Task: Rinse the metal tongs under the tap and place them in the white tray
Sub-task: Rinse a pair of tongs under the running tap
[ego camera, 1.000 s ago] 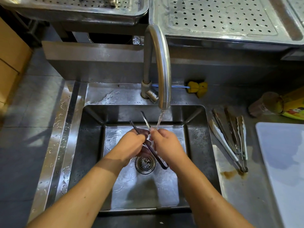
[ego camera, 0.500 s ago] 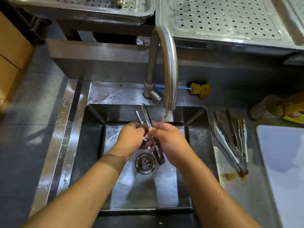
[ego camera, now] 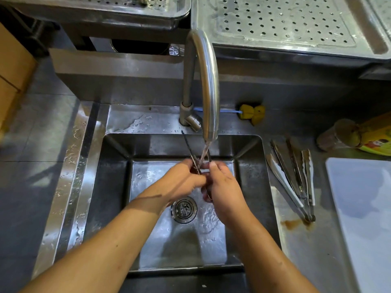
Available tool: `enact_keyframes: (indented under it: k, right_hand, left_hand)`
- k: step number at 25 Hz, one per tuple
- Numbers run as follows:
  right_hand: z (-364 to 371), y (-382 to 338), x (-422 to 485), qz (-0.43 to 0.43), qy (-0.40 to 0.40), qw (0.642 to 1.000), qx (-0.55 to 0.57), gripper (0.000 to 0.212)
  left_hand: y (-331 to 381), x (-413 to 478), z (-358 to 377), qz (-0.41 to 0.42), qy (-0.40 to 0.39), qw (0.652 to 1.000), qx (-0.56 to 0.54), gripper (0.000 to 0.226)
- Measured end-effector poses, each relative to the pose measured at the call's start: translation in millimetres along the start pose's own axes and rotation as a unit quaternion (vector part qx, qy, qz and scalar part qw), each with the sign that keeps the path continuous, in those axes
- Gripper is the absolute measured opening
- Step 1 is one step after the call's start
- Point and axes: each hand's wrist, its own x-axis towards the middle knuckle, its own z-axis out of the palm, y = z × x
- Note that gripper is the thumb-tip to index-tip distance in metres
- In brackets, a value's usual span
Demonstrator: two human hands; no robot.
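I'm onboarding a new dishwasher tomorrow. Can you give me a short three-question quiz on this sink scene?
1. True or false: water is running from the tap onto the tongs held over the sink.
2. Multiple choice: where do the other tongs lie? A) in the sink; B) on the counter between the sink and the white tray; C) in the white tray.
3. Short answer: which hands grip the tongs being rinsed?

Key
1. True: a stream falls from the spout to the tongs.
2. B.
3. Both, the left hand and the right hand, meeting under the stream.
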Motion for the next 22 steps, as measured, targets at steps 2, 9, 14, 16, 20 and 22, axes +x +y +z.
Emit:
enact_keyframes:
  k: [2,9,14,16,20,22]
  right_hand:
    - [6.2,-3.8,6.1,0.032,-0.002,0.998,0.044,0.022]
    - [9.9,-2.3,8.8,0.053,-0.053,0.996,0.040,0.037]
    - [11.3,3.1,3.9,-0.006,-0.007,0.994,-0.105,0.078]
    - [10.0,13.3,-5.2,-0.039,-0.005,0.991,-0.127,0.068]
    - [4.4,13.1,-12.9,-0.063,-0.020,0.985,-0.158,0.047]
    - [3.7,8.2,-10.0,-0.105,-0.010,0.971,-0.216,0.045]
  left_hand:
    - [-7.9,-3.8,6.5,0.000,-0.038,0.999,-0.036,0.024]
    - [-11.3,-3.4,7.8,-0.090,0.046,0.958,-0.268,0.048]
    - [-15.0,-2.7,3.5,-0.049,0.019,0.969,-0.242,0.034]
    - [-13.7,0.5,-0.2,-0.067,0.041,0.971,-0.226,0.032]
    - [-12.3,2.3,0.9,-0.080,0.063,0.969,-0.225,0.031]
    - [-10.5,-0.2,5.2,-0.067,0.041,0.970,-0.232,0.030]
